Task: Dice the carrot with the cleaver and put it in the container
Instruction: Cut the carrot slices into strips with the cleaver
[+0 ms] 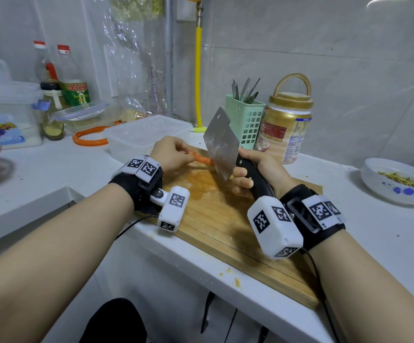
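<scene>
An orange carrot [203,159] lies across the far end of the wooden cutting board [228,224]. My left hand [170,153] presses down on the carrot's left part, fingers curled over it. My right hand [256,173] grips the black handle of the cleaver [222,144]. Its broad steel blade is tilted up, and its lower edge sits at the carrot's right end, hiding the tip. A translucent plastic container [149,136] stands just behind my left hand, off the board.
A green utensil basket [246,121] and a gold-lidded jar [286,127] stand behind the board. A white bowl of scraps [398,180] is at the right. Bottles, lidded boxes and an orange ring [89,137] crowd the left counter. The counter's front edge runs below the board.
</scene>
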